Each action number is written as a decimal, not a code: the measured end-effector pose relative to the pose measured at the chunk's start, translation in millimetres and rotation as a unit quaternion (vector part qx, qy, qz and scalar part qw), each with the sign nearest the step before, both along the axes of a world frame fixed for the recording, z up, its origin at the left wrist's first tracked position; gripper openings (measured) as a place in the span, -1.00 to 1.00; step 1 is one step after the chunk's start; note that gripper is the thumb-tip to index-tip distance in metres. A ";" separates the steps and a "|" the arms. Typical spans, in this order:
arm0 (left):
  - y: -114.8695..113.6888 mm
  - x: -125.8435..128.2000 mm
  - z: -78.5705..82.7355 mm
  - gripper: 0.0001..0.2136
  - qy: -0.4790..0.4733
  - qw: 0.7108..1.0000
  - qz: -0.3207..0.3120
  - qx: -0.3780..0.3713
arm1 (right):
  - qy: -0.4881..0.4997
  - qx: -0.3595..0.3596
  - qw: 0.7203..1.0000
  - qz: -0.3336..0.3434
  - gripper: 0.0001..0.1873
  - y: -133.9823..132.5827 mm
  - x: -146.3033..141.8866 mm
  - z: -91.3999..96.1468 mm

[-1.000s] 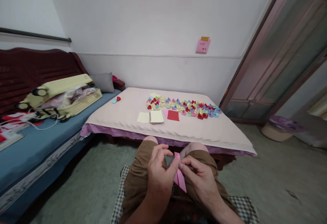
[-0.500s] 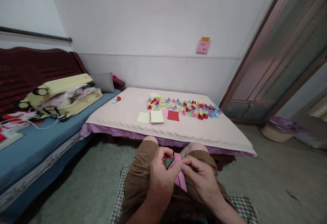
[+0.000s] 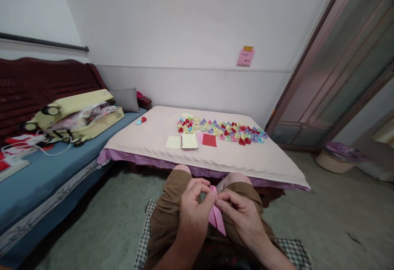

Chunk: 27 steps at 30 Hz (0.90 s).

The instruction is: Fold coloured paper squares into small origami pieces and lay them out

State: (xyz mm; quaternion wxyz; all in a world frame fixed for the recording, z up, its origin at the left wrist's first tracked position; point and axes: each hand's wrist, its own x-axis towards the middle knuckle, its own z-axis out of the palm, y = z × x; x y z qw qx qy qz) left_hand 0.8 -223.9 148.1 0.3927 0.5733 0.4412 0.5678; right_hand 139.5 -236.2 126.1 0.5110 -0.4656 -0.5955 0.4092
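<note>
A folded strip of pink paper (image 3: 217, 220) is held above my lap, slanting with its pointed end toward me. My left hand (image 3: 196, 206) pinches it from the left near its upper part, thumb and fingers closed on it. From the right, the thumb and forefinger of my right hand (image 3: 240, 210) grip the same paper, close to the left thumb. The fingertips hide part of the folds. On the bed-like table ahead lie a stack of pale yellow paper squares (image 3: 189, 142), a red paper square (image 3: 209, 140) and several rows of small folded paper pieces (image 3: 224, 129).
The cream-covered table (image 3: 246, 161) stands just beyond my knees. At left, an open yellow suitcase (image 3: 92, 118) rests on a blue-covered wooden bench (image 3: 76, 155). A bin (image 3: 335, 157) stands on the floor at right. A pink note (image 3: 245, 57) is taped to the wall.
The left fingers have come down and closed onto the upper part of the pink paper. The right hand stays nearly in place, still pinching it.
</note>
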 end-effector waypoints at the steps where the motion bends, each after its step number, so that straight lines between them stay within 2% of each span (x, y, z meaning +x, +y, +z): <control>1: 2.8 -0.3 -0.5 -0.84 -0.020 0.999 -0.019 -0.029 | 0.001 -0.003 1.000 0.004 -0.77 0.0 0.5 -0.5; 4: 11.1 -0.1 -2.4 -0.85 -0.074 0.991 -0.056 -0.096 | 0.008 -0.021 1.000 0.016 -0.76 -0.1 2.4 -2.1; 6: 14.6 0.1 -1.9 -0.89 -0.123 0.984 -0.050 -0.122 | 0.011 -0.030 0.999 0.022 -0.77 0.0 4.1 -3.1; 8: 15.8 -0.3 0.5 -0.76 -0.171 0.971 -0.050 -0.158 | 0.012 -0.031 0.999 0.029 -0.79 0.4 5.6 -3.9; 10: 15.0 -1.6 2.6 -0.62 -0.193 0.957 -0.086 -0.199 | 0.013 -0.028 0.999 0.040 -0.80 0.9 6.4 -4.4; 11: 14.2 -2.4 2.8 -0.63 -0.190 0.951 -0.119 -0.215 | 0.014 -0.029 0.998 0.046 -0.81 1.2 6.5 -4.6; 14: 11.9 -4.4 -1.2 -0.83 -0.162 0.938 -0.190 -0.240 | 0.020 -0.037 0.997 0.058 -0.82 1.3 6.1 -5.3; 17: 12.1 -4.7 -8.9 -0.85 -0.144 0.944 -0.177 -0.239 | 0.024 -0.038 0.998 0.054 -0.81 0.6 6.1 -6.7; 20: 14.1 -4.2 -12.9 -0.89 -0.123 0.960 -0.154 -0.202 | 0.025 -0.039 0.998 0.050 -0.80 -0.1 6.9 -7.9; 27: 13.1 -4.9 -3.4 -0.85 -0.043 0.985 -0.106 -0.131 | 0.011 -0.044 0.998 0.042 -0.76 -0.2 7.2 -6.5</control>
